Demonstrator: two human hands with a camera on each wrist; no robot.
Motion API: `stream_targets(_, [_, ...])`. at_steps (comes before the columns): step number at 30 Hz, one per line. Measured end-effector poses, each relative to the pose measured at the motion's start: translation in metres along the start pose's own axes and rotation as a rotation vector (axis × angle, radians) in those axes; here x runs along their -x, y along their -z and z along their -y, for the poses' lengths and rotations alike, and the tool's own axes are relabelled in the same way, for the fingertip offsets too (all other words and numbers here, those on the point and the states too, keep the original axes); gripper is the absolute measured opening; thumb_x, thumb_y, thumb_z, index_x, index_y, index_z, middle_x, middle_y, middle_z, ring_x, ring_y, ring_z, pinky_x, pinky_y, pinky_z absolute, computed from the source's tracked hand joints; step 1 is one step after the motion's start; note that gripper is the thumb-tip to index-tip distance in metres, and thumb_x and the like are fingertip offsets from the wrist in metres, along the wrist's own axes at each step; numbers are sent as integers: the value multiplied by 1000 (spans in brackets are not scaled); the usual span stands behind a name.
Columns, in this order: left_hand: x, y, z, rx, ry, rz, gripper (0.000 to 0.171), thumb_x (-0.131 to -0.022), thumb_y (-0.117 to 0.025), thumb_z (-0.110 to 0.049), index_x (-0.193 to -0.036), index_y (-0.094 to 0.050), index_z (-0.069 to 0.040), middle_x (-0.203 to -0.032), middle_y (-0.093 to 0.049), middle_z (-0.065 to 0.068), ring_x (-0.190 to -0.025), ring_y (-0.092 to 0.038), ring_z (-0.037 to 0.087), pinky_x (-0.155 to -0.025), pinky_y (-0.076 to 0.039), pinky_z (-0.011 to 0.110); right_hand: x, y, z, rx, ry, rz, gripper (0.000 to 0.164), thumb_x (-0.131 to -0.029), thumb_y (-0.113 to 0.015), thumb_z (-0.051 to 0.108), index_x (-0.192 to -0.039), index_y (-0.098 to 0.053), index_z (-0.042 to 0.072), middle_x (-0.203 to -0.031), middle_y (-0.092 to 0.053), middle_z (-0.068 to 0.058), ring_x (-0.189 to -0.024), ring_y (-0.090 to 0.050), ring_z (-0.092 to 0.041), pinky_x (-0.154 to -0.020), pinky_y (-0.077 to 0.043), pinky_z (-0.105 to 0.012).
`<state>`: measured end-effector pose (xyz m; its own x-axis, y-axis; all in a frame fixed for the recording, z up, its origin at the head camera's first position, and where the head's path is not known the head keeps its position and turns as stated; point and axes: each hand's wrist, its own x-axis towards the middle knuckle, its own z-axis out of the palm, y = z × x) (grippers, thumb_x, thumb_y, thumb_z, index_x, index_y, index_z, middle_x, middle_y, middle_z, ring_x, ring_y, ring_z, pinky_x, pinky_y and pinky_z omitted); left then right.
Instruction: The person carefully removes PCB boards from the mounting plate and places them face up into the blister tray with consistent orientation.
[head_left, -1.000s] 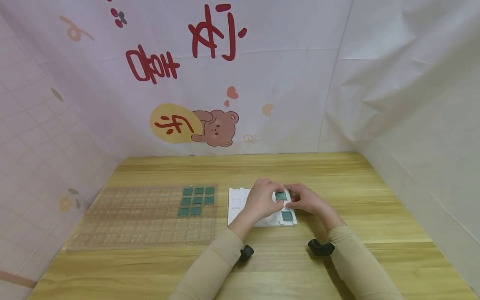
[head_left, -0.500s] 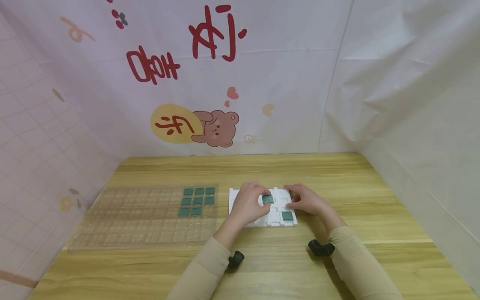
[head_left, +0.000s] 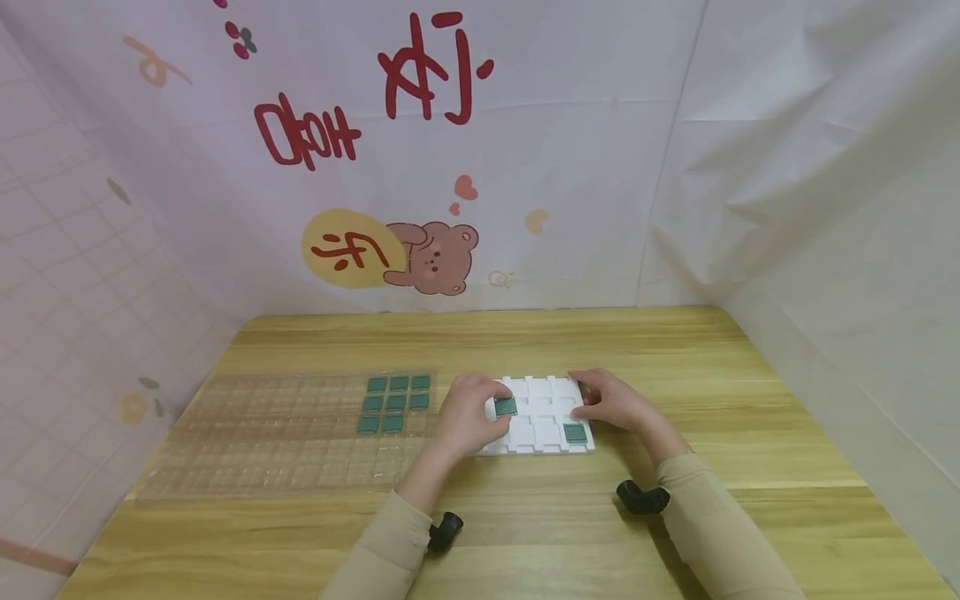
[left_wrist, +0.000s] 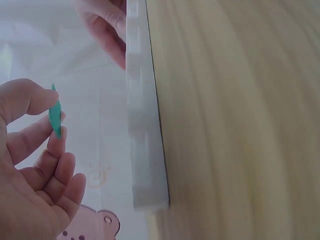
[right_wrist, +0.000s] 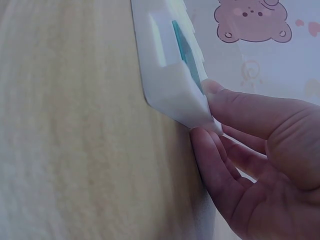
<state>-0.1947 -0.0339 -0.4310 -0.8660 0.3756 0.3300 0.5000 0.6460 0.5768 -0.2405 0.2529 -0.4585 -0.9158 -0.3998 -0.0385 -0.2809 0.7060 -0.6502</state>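
Note:
My left hand (head_left: 467, 417) pinches a green square chip (head_left: 506, 406) between thumb and fingertips, over the left part of a white compartment tray (head_left: 551, 408). In the left wrist view that chip (left_wrist: 55, 119) shows edge-on, apart from the tray (left_wrist: 145, 150). At the tray's right side, my right hand (head_left: 615, 398) grips the edge. The right wrist view has the thumb against the upper side of the tray's end (right_wrist: 175, 92), fingers at its lower side. Another green chip (head_left: 575, 433) lies in the near right compartment of the tray.
Left of the white tray lies a wide clear plastic tray (head_left: 300, 454) with many small pockets. Several green chips (head_left: 395, 402) sit in its far right part. Both trays are on a wooden table (head_left: 540, 533), with printed cloth (head_left: 570, 167) hanging behind and at the sides.
My left hand has carried the pinched chip leftward from the tray's far right part to its left part. My right hand has stayed at the tray's right edge.

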Motion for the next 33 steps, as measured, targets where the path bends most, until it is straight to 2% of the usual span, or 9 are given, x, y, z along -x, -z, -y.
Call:
stream_targets(6, [8, 14, 13, 4, 11, -15, 25, -78, -77, -12, -102, -74, -8, -104, -68, 5, -106, -55, 29, -95, -42, 48, 1, 1, 2, -9, -7, 2, 70, -85, -78, 14, -143, -44, -8, -129, -48, -26, -96, -50, -27, -89, -43, -44])
stream_targets(11, [13, 29, 24, -38, 28, -9, 25, -77, -78, -12, -102, -74, -7, -107, -68, 8, -108, -54, 31, -97, -41, 50, 1, 1, 2, -6, 2, 4, 70, -86, -77, 14, -143, -43, -8, -130, -48, -27, -96, -51, -27, -89, -43, -44])
stream_targets(14, [16, 36, 32, -70, 54, 4, 26, -77, -79, -11, -102, -74, -8, -108, -68, 8, -111, -53, 32, -97, -42, 49, 2, 0, 1, 0, 2, 3, 70, -86, -77, 14, -143, -43, -8, -130, -48, -27, -96, -51, -26, -89, -43, -44])
stream_targets(22, [22, 48, 49, -130, 78, 33, 28, -75, -79, -11, -104, -75, -8, -120, -65, 15, -126, -48, 39, -107, -35, 53, 3, 2, 3, -10, -1, 11, 71, -86, -77, 15, -144, -43, -8, -131, -47, -27, -93, -52, -24, -88, -44, -43])
stream_targets(28, [23, 55, 58, -183, 61, 44, 26, -76, -78, -9, -102, -75, -8, -111, -67, 11, -116, -53, 36, -101, -42, 49, 2, 2, 3, 6, -4, 8, 70, -87, -77, 15, -144, -43, -8, -129, -48, -25, -94, -51, -25, -88, -43, -43])
stream_targets(33, [25, 63, 63, -227, 59, 87, 25, -77, -77, -8, -102, -75, -8, -106, -67, 8, -111, -54, 34, -96, -45, 48, 2, 2, 4, 0, -13, 16, 71, -87, -77, 17, -144, -43, -7, -130, -48, -25, -94, -51, -25, -88, -43, -43])
